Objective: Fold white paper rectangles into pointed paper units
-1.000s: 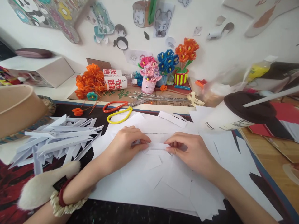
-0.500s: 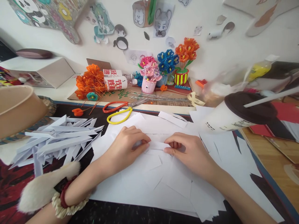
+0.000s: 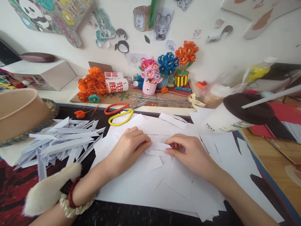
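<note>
Between my fingertips lies the strip (image 3: pixel 159 146), over loose sheets (image 3: pixel 127 188); my left hand (image 3: pixel 130 144) and right hand (image 3: pixel 189 149) pinch its ends. I should press evenly, edges matched, though I can't quite see the fold. Since a second ago, my hands have barely shifted.

The strip (image 3: pixel 161 146) is matt paper, the scissors (image 3: pixel 132 106) metal (handles (image 3: pixel 130 111) glossy, seemingly plastic).

Across my desk (image 3: pixel 64 92), I see a pink pot (image 3: pixel 149 89) of flowers between orange blooms (image 3: pixel 91 83) on the left and a striped pot (image 3: pixel 182 79) on the right. A dark-lidded cup (image 3: pixel 221 117) sits at my right; far left, a brown case (image 3: pixel 37 57) rests on a white box (image 3: pixel 57 73).
</note>
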### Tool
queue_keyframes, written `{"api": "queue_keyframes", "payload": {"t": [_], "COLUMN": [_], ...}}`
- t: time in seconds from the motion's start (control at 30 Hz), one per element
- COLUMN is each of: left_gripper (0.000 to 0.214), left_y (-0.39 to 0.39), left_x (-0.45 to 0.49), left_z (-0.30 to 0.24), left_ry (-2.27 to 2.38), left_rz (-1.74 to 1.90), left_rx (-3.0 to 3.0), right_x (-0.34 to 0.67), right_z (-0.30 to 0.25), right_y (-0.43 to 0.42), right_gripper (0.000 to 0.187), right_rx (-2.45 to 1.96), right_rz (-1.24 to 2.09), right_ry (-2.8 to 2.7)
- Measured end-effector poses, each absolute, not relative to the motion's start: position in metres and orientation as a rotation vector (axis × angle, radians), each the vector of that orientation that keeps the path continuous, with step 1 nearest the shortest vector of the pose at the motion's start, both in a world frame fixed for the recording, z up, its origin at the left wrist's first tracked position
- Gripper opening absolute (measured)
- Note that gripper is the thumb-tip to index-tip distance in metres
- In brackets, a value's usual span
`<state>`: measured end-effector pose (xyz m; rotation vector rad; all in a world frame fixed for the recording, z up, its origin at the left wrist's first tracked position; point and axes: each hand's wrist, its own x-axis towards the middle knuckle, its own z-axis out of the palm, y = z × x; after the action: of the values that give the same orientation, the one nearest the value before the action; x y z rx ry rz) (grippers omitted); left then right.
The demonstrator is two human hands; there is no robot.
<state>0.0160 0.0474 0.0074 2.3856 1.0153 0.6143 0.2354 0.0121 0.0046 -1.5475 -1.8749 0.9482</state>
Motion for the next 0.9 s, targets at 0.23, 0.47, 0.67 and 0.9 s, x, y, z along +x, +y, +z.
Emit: {"api": "queue_keyframes", "payload": {"t": [0.23, 0.47, 0.67, 0.9], "left_gripper": [0.007, 0.019, 0.022, 0.015], "left_y": [0.051, 0.045, 0.040, 0.044], "left_x": [0.014, 0.018, 0.019, 0.018], "left_z": [0.006, 0.006, 0.008, 0.008], "left_ry": [1.037, 1.041, 1.106, 1.104], "left_rz": [0.551, 0.644, 0.713, 0.639], "left_rx": [2.379, 2.436, 2.355, 2.387], "right_x": [0.236, 0.235, 0.233, 0.233], "right_z": [0.005, 0.004, 0.004, 0.004], "right_y": [0.012, 0.010, 0.009, 0.010], "right_gripper": [0.007, 0.016, 0.015, 0.004], "right_rx": [-1.556, -1.498, -1.466, -1.527], "right_rz": [0.941, 0.941, 0.952, 0.923], "right_ry": [-1.893, -1.904, -1.887, -1.848]}}
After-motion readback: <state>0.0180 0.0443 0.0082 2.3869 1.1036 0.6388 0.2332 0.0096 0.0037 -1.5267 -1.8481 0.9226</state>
